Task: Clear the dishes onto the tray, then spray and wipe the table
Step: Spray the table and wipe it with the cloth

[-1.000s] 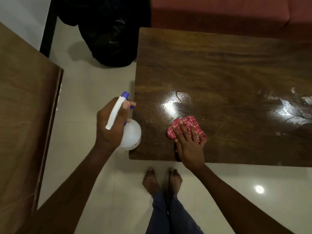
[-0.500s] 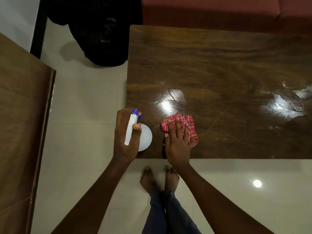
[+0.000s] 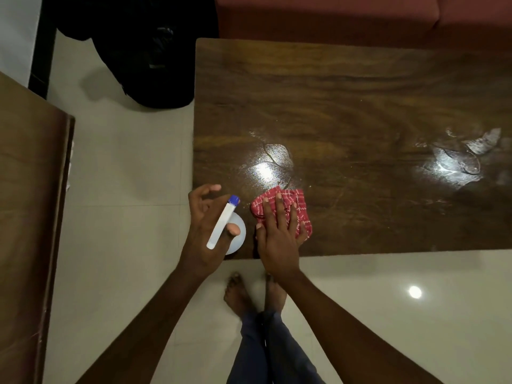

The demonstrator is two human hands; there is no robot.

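Head view, from my left across: a brown board (image 3: 27, 203) stands well out from my left hand (image 3: 203, 236), and a black bag (image 3: 144, 56) sits on the floor (image 3: 124, 176) far beyond its fingertips. That hand grasps the bottle (image 3: 224, 220) by the neck, thumb curled against it and forefinger lifted off. The round body is over the near-left corner of the table (image 3: 360, 101); whether it rests there I cannot tell. Just beside it, my right hand (image 3: 277, 242) lies flat, fingers (image 3: 280, 207) straight and spread, pressing the cloth (image 3: 293, 199) to the wood. Just past those fingertips shines a wet patch (image 3: 266, 169). A second patch (image 3: 454, 162) gleams well off to their right, and a red sofa (image 3: 332, 15) runs along the far edge. I judge this the wiping stage. To do it well I should hold the palm down so the cloth doesn't bunch, then push forward through the near patch in overlapping strokes. After that I should work rightward to the other one, with the bottle out of the wet path.
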